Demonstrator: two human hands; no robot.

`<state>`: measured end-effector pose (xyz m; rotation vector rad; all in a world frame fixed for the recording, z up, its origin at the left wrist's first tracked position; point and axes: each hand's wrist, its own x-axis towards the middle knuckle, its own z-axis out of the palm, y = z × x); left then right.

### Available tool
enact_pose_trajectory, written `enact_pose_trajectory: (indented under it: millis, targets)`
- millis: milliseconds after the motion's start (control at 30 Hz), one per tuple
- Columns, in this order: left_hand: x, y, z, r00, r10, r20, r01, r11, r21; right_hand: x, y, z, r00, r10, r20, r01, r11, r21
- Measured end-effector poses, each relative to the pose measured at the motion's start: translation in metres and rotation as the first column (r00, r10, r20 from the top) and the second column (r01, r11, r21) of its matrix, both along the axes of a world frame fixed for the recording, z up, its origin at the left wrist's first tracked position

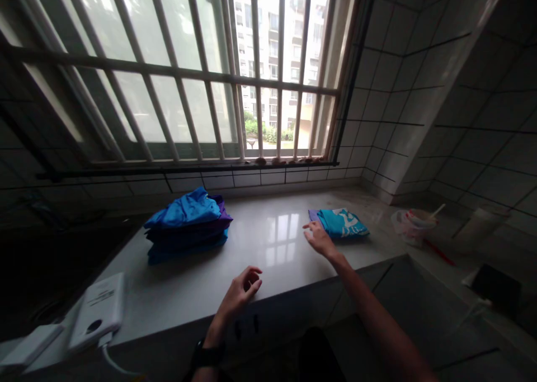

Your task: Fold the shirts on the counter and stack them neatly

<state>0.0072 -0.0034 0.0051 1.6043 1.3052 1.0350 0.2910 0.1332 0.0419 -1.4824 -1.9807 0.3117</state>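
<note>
Empty left hand [241, 292] and right hand [321, 240] over a polished white stone bench [201, 292], near folded clothes.

The right hand reaches forward, fingers loose and parted, just beside a folded teal T-shirt with white print [344, 223] that lies on a lilac cloth [313, 214]. The left hand is released and half-curled near the bench's front edge, well apart from a stack of folded blue and purple garments [187, 225] on the left of the bench. Neither hand grasps anything. The clothes look light and soft, likely to sag if lifted by a corner, so the surest hold seems to be flat fingers slid under the folded edges.
</note>
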Motion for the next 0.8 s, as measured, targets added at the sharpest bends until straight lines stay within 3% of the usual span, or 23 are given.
enact_pose_trajectory:
  millis: [100, 167, 300, 433, 500, 633, 700, 800]
  targets:
    - [0.005, -0.001, 0.005, 0.998, 0.013, -0.069, -0.012, 1.0, 0.009, 0.039, 0.034, 0.018, 0.95, -0.288, 0.122, 0.299, 0.95, -0.086]
    - [0.006, -0.001, 0.007, 0.998, 0.008, -0.07, -0.007, 1.0, 0.014, 0.057, 0.044, 0.021, 0.911, -0.372, 0.18, 0.4, 0.904, -0.153]
    - [0.005, -0.001, 0.009, 1.0, 0.024, -0.013, -0.024, 1.0, 0.004, 0.074, 0.052, 0.032, 0.919, -0.338, 0.202, 0.376, 0.907, -0.191]
    - [0.003, -0.001, 0.009, 1.0, 0.026, -0.005, -0.026, 1.0, -0.006, 0.068, 0.065, 0.072, 0.929, -0.324, 0.18, 0.351, 0.925, -0.147]
    - [0.003, 0.0, 0.009, 1.0, 0.029, 0.008, -0.029, 1.0, -0.005, 0.06, 0.07, 0.099, 0.955, -0.269, 0.121, 0.28, 0.957, -0.079]
    - [0.003, 0.002, 0.006, 0.997, 0.024, 0.067, -0.023, 0.999, -0.025, 0.034, 0.062, 0.137, 0.986, 0.023, -0.162, -0.016, 0.999, 0.044]
    - [0.002, 0.003, 0.004, 0.995, 0.038, 0.094, -0.036, 0.999, -0.03, 0.017, 0.05, 0.14, 0.951, 0.139, -0.275, -0.148, 0.989, -0.009]
    - [0.001, 0.004, -0.002, 0.989, 0.081, 0.12, -0.076, 0.996, -0.047, -0.014, 0.028, 0.125, 0.845, 0.298, -0.444, -0.381, 0.918, -0.108]
